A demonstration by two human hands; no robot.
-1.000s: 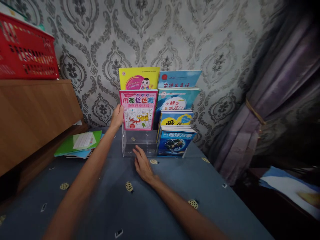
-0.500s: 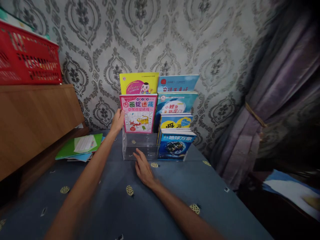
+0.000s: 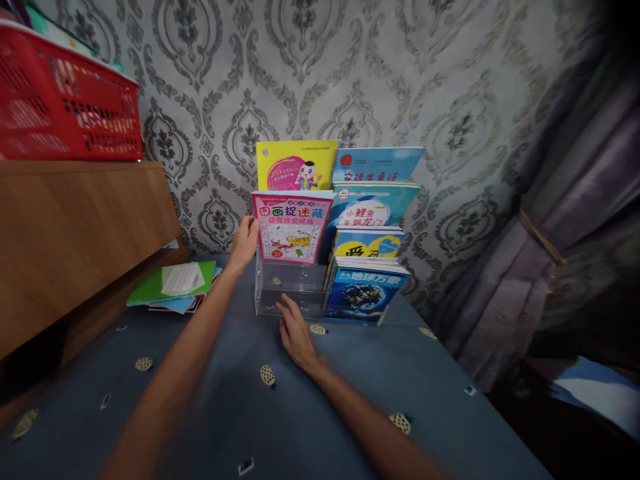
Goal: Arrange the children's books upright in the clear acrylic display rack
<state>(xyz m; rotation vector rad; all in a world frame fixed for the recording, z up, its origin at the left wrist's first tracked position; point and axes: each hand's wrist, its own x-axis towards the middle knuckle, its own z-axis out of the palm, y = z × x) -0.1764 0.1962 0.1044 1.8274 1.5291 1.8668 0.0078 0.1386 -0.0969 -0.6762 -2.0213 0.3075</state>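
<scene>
Patterned grey wallpaper backs a blue tablecloth (image 3: pixel 350 373), and on it stands a clear acrylic rack (image 3: pixel 290 293) with picture books stepped in tiers.

Your left hand (image 3: pixel 245 241) grips the left edge of the pink book (image 3: pixel 293 228), fingers curled around that edge and pinching it, with the book's lower part sitting in the second tier on the rack's left side. Your right hand (image 3: pixel 295 328) lies flat and spread on the cloth, fingertips touching the foot of the rack; it holds nothing.

You have the book by one edge only, so it could twist in your fingers or flop forward over the empty front pocket below it. If the book catches on the tier lip, a sideways pull may drag the whole rack, which looks light. Your right hand only touches the base rather than bracing it, so it may not stop a slide or a tip.

Just behind the pink cover leans the yellow book (image 3: pixel 296 164); a tug could pull it along or leave it slumping. To the right, the blue books (image 3: pixel 367 247) stand packed in their own tiers and could spill if the rack jolts.

Farther left, a green folder stack (image 3: pixel 173 285) lies by the wooden cabinet (image 3: pixel 75 233), with a red basket (image 3: pixel 65 107) on top, well apart from your hands.
</scene>
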